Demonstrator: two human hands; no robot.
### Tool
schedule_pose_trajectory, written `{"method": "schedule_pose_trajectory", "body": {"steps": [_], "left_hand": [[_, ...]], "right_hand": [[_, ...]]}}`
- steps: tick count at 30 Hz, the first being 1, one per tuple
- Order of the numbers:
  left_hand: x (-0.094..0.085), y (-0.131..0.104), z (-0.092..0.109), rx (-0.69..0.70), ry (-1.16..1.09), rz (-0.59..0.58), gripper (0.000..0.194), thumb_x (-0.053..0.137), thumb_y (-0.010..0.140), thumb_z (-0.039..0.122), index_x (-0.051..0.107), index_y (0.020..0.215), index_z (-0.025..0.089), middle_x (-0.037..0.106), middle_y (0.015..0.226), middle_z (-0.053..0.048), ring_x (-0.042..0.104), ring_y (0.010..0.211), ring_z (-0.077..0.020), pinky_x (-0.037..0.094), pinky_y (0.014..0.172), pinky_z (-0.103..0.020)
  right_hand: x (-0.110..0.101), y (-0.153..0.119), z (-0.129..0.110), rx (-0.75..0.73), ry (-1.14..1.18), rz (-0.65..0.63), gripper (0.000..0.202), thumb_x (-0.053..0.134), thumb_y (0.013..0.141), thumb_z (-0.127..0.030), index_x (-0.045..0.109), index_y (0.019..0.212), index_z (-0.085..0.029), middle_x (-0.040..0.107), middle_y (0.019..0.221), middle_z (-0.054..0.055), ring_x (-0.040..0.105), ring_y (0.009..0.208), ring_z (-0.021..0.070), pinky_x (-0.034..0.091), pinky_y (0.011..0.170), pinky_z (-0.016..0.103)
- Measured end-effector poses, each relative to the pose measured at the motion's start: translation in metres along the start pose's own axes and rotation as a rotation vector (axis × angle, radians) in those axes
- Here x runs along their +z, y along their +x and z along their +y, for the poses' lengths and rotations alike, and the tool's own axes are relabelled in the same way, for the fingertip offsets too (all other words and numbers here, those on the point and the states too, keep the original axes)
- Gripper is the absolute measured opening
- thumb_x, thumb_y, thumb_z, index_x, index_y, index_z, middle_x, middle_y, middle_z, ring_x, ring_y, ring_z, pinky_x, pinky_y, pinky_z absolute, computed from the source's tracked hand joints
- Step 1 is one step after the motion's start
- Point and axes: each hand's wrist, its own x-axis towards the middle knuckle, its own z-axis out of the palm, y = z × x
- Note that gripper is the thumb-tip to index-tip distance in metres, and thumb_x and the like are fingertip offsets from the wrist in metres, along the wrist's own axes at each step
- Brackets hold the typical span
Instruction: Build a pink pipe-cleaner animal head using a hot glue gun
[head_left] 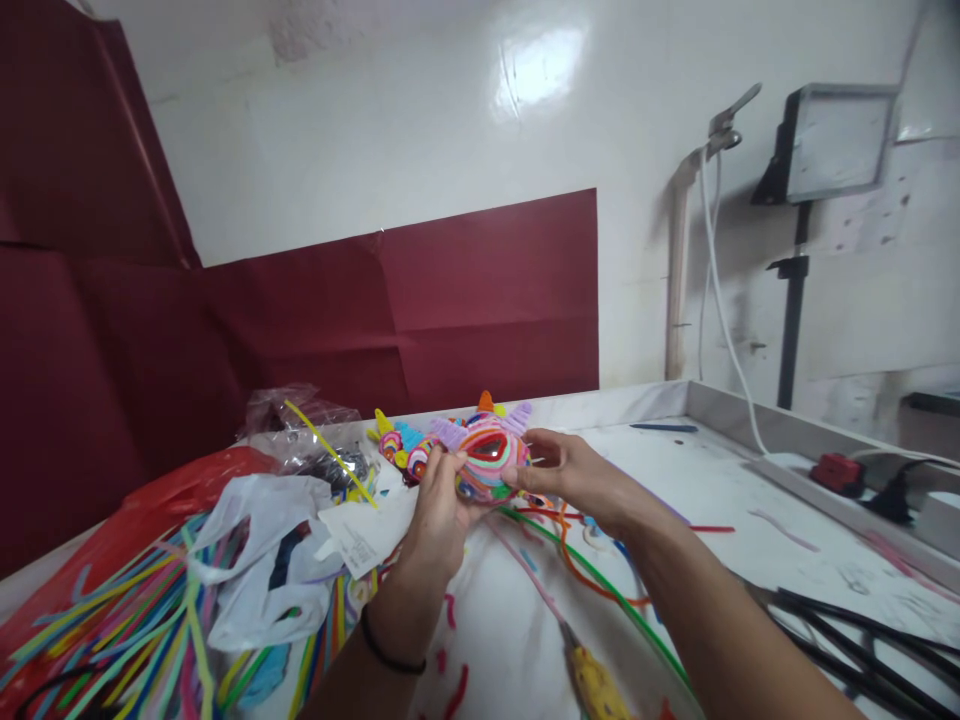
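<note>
Between my two hands, above the white table, is a round craft piece [480,462] coiled from colourful pipe cleaners, with lilac points at its top and a dark opening ringed in red. My left hand [437,510] grips its left side and underside. On the right side, the fingers and thumb of my right hand [559,465] close on its edge. Just behind it are smaller pipe-cleaner figures [409,450] with yellow and blue tips. Below my hands lie a green pipe cleaner [600,578] and an orange pipe cleaner [574,555].
Bundles of pipe cleaners [142,620], a white plastic bag [262,540] and a red bag [187,480] crowd the left. A yellow-handled tool [596,685] lies in front. To the right are black cables [847,640], a red plug [838,474] and the raised table edge [795,440].
</note>
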Motion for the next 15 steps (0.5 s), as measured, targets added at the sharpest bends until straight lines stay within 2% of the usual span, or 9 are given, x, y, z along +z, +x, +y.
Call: {"method": "schedule_pose_trajectory", "body": {"steps": [8, 15], "left_hand": [[0.0032, -0.0011, -0.0002, -0.017, 0.031, 0.067, 0.031, 0.058, 0.078, 0.025, 0.051, 0.108, 0.022, 0.059, 0.124, -0.011, 0.063, 0.104, -0.0264, 0.058, 0.079, -0.042], [0.0042, -0.0028, -0.0012, -0.041, 0.003, 0.034, 0.032, 0.059, 0.079, 0.025, 0.049, 0.109, 0.024, 0.057, 0.130, -0.012, 0.063, 0.105, -0.0275, 0.059, 0.079, -0.044]], "right_hand": [[0.0006, 0.0007, 0.0008, 0.013, -0.006, 0.021, 0.040, 0.080, 0.059, -0.040, 0.066, 0.088, -0.015, 0.070, 0.089, 0.007, 0.064, 0.084, 0.0224, 0.050, 0.076, 0.033], [-0.0012, 0.0022, 0.0049, 0.012, -0.017, 0.043, 0.029, 0.076, 0.060, -0.032, 0.066, 0.082, -0.015, 0.070, 0.083, 0.005, 0.063, 0.081, 0.0226, 0.049, 0.074, 0.034]]}}
